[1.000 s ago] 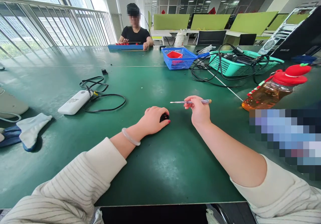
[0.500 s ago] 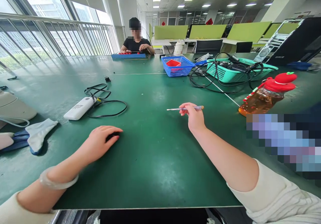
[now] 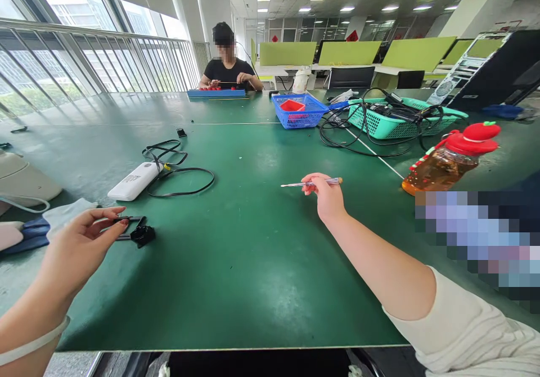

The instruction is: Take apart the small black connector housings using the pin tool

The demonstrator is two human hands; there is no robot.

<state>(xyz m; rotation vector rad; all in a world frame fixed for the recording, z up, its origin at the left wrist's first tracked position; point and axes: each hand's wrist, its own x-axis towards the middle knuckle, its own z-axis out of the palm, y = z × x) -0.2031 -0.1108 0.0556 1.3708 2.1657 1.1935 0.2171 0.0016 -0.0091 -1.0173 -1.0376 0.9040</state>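
My left hand (image 3: pixel 86 233) is closed on a small black open-framed part (image 3: pixel 142 235), whose exact kind I cannot make out. Two thin bars run from my fingertips to a chunky block at its right end, just over the green tabletop. My right hand (image 3: pixel 324 194) grips a slim screwdriver (image 3: pixel 297 184), closed around its clear handle. The metal shaft points left and the blade tip is bare, apart from anything. Beyond my left hand lies a white power bank (image 3: pixel 135 182) with a black cable (image 3: pixel 185 170) coiled beside it.
A blue-and-white cloth item (image 3: pixel 36 233) lies at the far left. A red-capped bottle (image 3: pixel 441 166) stands tilted-looking at the right. Further back are a blue basket (image 3: pixel 299 119), a teal basket (image 3: pixel 375 130) with black cables, and a person (image 3: pixel 230 73) behind a blue tray (image 3: pixel 217 93).
My left hand has moved left and up off the table, bringing the black part into view in its fingers. My right hand and screwdriver have stayed in place.
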